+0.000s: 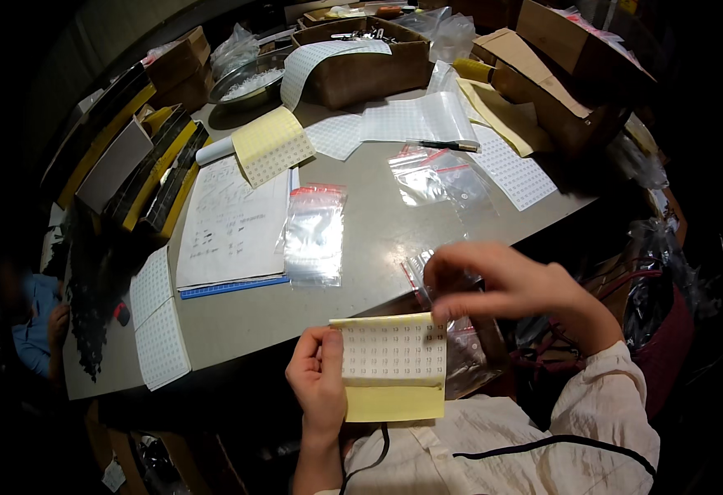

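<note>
My left hand (318, 375) grips the left edge of a yellow-backed label sheet (394, 355) printed with rows of small number labels. The sheet's lower part is bare yellow backing. At the sheet's upper right corner is my right hand (501, 285), thumb and fingers curled toward each other in a pinch. Whatever lies between its fingertips is too small or blurred to make out. Just behind and below that hand, clear zip bags (464, 363) with red strips lie at the table's near edge, partly hidden by the hand and sheet.
On the grey table (361, 223) lie a notebook (233, 223), zip bags (316, 235), label sheets (159, 322), a yellow label roll (275, 144) and a pen (444, 145). Behind stand a metal bowl (250, 82) and cardboard boxes (369, 70). Another person's sleeve (35, 301) shows far left.
</note>
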### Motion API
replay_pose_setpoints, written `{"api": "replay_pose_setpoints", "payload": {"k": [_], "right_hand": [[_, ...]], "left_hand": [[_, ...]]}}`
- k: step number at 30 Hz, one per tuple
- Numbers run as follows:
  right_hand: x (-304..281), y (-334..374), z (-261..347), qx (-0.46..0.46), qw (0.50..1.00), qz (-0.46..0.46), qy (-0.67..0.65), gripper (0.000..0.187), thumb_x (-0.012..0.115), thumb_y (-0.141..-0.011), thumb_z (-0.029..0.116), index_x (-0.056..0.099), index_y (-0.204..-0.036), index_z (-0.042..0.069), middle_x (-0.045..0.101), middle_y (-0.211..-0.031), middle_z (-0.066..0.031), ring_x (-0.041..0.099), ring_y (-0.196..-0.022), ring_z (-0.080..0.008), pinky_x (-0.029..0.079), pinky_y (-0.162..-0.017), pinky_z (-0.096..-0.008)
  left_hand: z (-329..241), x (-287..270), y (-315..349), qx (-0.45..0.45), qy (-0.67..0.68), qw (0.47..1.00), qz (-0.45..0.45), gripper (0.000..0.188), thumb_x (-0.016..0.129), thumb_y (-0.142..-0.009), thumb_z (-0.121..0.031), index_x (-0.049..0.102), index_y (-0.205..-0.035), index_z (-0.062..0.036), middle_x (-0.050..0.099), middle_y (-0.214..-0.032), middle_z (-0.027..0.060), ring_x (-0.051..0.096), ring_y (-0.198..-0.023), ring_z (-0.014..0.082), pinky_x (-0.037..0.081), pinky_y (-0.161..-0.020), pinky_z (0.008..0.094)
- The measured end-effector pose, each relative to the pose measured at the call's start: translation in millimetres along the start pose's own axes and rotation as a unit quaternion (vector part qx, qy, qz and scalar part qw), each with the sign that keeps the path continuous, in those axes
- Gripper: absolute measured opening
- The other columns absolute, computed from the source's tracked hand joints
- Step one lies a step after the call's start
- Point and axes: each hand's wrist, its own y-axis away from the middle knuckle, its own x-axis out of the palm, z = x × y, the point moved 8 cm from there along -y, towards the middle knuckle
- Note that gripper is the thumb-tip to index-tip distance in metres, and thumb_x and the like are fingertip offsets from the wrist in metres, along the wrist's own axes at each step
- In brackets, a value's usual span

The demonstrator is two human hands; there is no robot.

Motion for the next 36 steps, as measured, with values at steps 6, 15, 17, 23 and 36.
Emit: {"api": "replay_pose_setpoints", "payload": {"k": [6, 15, 17, 23, 36], "right_hand": [[39, 9, 6, -0.013, 0.998, -0.027, -0.053, 0.056, 0.082, -0.093, 0.028, 0.055, -0.132, -0.001, 0.068, -0.112, -0.0116, 0.067, -0.100, -0.0190, 0.056, -0.086, -0.0349], [34, 17, 4, 0.004, 0.996, -0.070, -0.056, 0.049, 0.082, -0.094, 0.022, 0.056, -0.130, -0.001, 0.070, -0.110, -0.0095, 0.068, -0.102, -0.0139, 0.057, -0.083, -0.0296], [36, 20, 0, 0.038, 0.993, -0.068, -0.093, 0.047, 0.081, -0.095, 0.020, 0.058, -0.129, -0.001, 0.071, -0.108, -0.0091, 0.069, -0.100, -0.0126, 0.056, -0.081, -0.0285], [34, 30, -6, 0.051, 0.970, -0.115, -0.208, 0.019, 0.075, -0.099, 0.010, 0.068, -0.109, -0.005, 0.075, -0.090, -0.0067, 0.070, -0.082, -0.0079, 0.056, -0.072, -0.0245], [29, 29, -1, -0.014, 0.992, -0.093, -0.089, 0.018, 0.076, -0.096, 0.010, 0.068, -0.108, -0.001, 0.070, -0.088, -0.0074, 0.067, -0.079, -0.0147, 0.052, -0.069, -0.0301]], "left_hand": [[-4, 14, 5, -0.007, -0.017, 1.000, 0.018, 0.010, 0.068, -0.103, -0.008, 0.063, -0.102, 0.0000, 0.067, -0.089, 0.0012, 0.058, -0.078, 0.0028, 0.046, -0.070, 0.0183], [-7, 3, 9, 0.053, -0.117, 0.992, -0.004, 0.027, 0.078, -0.098, -0.014, 0.055, -0.087, -0.0039, 0.066, -0.081, 0.0011, 0.055, -0.071, 0.0033, 0.044, -0.065, 0.0191], [-9, 7, 8, 0.061, -0.103, 0.993, -0.007, 0.030, 0.079, -0.098, -0.016, 0.054, -0.085, -0.0043, 0.064, -0.078, 0.0006, 0.052, -0.069, 0.0030, 0.042, -0.064, 0.0190], [-10, 8, 8, 0.054, -0.105, 0.993, 0.008, 0.035, 0.078, -0.099, -0.022, 0.055, -0.081, -0.0029, 0.062, -0.074, -0.0011, 0.047, -0.066, 0.0027, 0.037, -0.061, 0.0194], [-15, 24, 2, 0.014, 0.011, 0.999, 0.049, 0.011, 0.076, -0.095, -0.001, 0.072, -0.101, 0.0075, 0.074, -0.092, 0.0066, 0.065, -0.085, 0.0082, 0.053, -0.077, 0.0245]]}}
